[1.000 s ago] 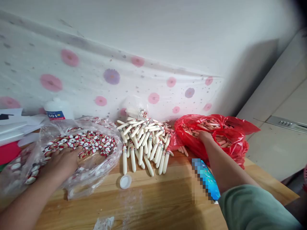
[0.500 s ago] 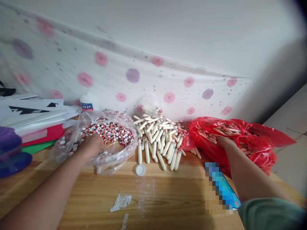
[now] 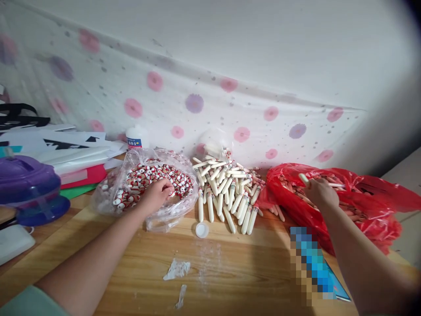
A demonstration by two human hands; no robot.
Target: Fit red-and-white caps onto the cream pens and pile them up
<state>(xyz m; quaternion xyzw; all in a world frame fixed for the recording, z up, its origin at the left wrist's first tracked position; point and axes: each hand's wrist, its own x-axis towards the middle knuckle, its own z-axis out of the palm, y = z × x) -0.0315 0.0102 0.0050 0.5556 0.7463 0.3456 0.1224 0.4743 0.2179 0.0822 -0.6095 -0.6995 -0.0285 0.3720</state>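
My left hand [image 3: 157, 195] is over the clear plastic bag [image 3: 171, 216] of small red and white pieces [image 3: 141, 177], its fingers pinched together; what they hold is too small to make out. My right hand [image 3: 322, 193] is closed round a cream pen barrel [image 3: 304, 178], whose pale end sticks out on the left, above the red plastic bag [image 3: 378, 224] of pinkish pen barrels. Between the two bags lies a heap of cream pens [image 3: 230, 193] with striped upper ends.
A small white cap [image 3: 201, 230] and plastic scraps [image 3: 177, 268] lie on the wooden table [image 3: 131, 281]. A phone [image 3: 338, 285] is at right. Behind the clear bag stands a white bottle [image 3: 134, 137]. Papers [image 3: 75, 151] and a purple-blue container [image 3: 33, 188] occupy the left.
The view has shifted left. My left hand has lifted and moved right over its bag. My right hand has risen from the red bag, with a cream pen barrel now visible in it.
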